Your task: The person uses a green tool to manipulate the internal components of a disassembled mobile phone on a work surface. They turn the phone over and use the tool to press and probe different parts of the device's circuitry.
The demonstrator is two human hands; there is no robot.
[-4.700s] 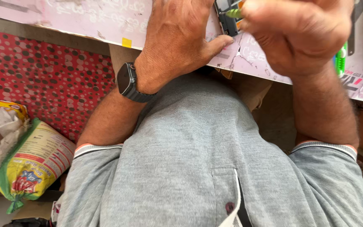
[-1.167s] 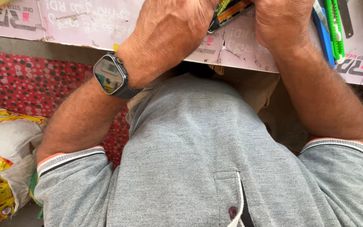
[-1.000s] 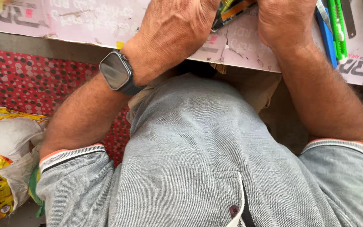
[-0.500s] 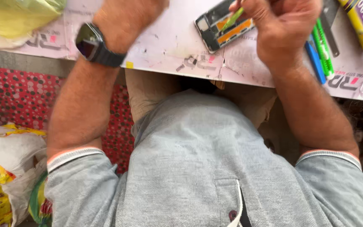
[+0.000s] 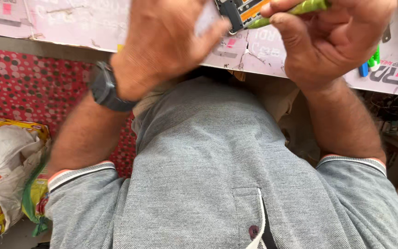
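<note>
Since half a second ago our left hand (image 5: pixel 162 41) has come back beside the opened phone (image 5: pixel 240 11) on the worktop (image 5: pixel 70 23), fingers curled against its edge. Our right hand (image 5: pixel 332 37) grips a green tool (image 5: pixel 300 8), tip at the phone.

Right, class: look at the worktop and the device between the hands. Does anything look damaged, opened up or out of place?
Yes. The phone-like device on the worktop lies with its back off, its dark and orange insides bare. The right hand holds a green tool to it; the left hand rests beside it. The worktop's surface looks scuffed and stained.
</note>
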